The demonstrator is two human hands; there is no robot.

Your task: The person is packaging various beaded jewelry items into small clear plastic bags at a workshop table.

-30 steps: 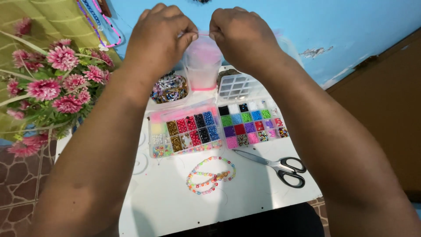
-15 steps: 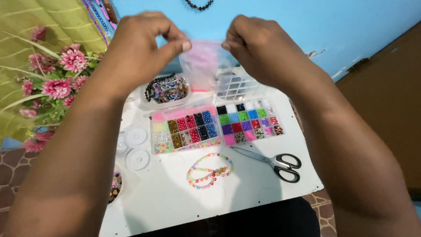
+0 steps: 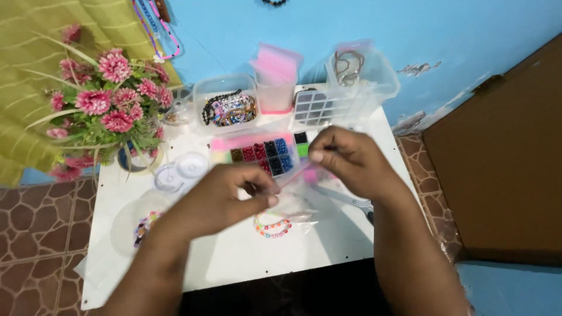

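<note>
At the centre of the frame we hold a small clear plastic bag (image 3: 293, 196) between both hands: our left hand (image 3: 225, 199) pinches its near edge with thumb and forefinger closed, and our right hand (image 3: 345, 158) pinches the far edge the same way. To do this well, we judge that we should keep both pinches close to the mouth, pull evenly and hold the bag low over the white surface (image 3: 234, 257) so nothing spills. Just below the bag lies one colourful bead bracelet (image 3: 272, 227). We count one bead organiser box (image 3: 260, 153) clearly, a second mostly hidden behind our right hand, one tub of bracelets (image 3: 227, 108) in the upper middle, one flower bunch (image 3: 102, 99) at upper left, two round spools (image 3: 181, 169) and one pair of scissors (image 3: 351, 202), partly covered.
</note>
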